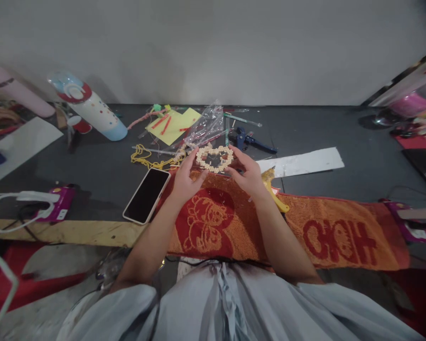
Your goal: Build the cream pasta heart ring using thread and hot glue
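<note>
Between my two hands is a cream, heart-shaped ring of small bead-like pieces [216, 168], held just above the far edge of an orange and red towel [248, 222]. My left hand [189, 179] grips its left side with thumb and fingers. On the opposite side, my right hand [247, 173] has its fingers on the ring's edge. Some fingertips are partly hidden behind the ring. Close to my left hand lies tangled yellow cord [147, 158]. A yellow-handled tool [275, 189] rests on the towel beside my right wrist.
A phone [146, 195] lies left of the towel. Behind my hands are crumpled clear plastic [208, 124], yellow paper [172, 127] with red strips, and a blue-handled tool [252, 141]. A white strip [305, 162] is at right. A dotted bottle [99, 113] stands at back left.
</note>
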### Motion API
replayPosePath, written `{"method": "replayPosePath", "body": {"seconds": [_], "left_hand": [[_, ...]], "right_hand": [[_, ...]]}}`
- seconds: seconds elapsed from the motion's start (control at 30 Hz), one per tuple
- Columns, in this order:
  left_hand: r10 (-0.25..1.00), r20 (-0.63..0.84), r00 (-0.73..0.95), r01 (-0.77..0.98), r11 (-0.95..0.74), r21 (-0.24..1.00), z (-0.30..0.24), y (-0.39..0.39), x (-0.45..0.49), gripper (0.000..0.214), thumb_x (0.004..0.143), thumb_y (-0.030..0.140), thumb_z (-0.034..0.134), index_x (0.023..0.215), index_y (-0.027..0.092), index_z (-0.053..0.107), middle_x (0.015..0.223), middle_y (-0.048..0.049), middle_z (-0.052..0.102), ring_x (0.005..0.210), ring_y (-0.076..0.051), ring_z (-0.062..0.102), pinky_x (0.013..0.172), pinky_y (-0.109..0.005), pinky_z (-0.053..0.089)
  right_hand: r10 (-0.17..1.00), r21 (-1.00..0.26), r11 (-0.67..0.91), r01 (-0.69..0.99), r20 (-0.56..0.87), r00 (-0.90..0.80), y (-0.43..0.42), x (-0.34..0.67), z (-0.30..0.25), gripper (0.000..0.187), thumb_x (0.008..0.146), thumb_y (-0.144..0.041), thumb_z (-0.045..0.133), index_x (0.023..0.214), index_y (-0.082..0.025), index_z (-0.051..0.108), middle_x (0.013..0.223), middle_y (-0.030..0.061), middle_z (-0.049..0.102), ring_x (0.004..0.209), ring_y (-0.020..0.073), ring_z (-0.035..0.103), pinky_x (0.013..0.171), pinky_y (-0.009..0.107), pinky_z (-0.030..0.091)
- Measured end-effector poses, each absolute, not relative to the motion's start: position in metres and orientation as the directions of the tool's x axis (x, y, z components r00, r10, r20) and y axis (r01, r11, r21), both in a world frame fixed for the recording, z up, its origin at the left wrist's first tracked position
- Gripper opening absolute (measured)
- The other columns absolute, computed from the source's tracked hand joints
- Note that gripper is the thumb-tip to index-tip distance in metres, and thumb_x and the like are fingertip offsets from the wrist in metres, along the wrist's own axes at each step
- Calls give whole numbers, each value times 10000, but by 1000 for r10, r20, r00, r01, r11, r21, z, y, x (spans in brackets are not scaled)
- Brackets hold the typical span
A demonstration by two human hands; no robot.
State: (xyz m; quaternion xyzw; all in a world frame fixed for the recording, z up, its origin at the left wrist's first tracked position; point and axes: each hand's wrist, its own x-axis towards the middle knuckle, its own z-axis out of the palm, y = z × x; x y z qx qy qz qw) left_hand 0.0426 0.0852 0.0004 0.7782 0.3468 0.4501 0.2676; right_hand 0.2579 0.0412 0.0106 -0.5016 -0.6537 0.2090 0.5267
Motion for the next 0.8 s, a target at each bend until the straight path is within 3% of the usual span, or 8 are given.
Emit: {"method": "replayPosePath", "body": {"seconds": [0.17,0.3,0.8], "left_hand": [[764,550,338,345,-644,683,1,88,42,754,838,540,663,1479,267,376,1456,-151,522,1321,-293,543,1047,-451,513],[747,585,314,403,-663,631,4,88,43,723,839,546,658,1448,241,415,1406,-154,569,1312,-291,550,1095,-474,464],[737,593,325,421,-674,607,0,90,43,688,866,540,626,1444,241,404,1383,-151,584,1249,-270,598,1046,-445,505]], "right_hand": [[866,-766,412,493,497,49,41,256,12,577,865,-330,621,1428,-285,509,1077,62,710,767,173,676,786,369,623],[875,-764,390,514,482,52,40,255,11,578,868,-321,608,1435,-284,505,1089,62,708,771,168,673,792,355,615],[879,-779,402,481,475,34,40,255,13,588,873,-337,598,1449,-298,488,1005,57,714,813,203,689,814,403,623]]}}
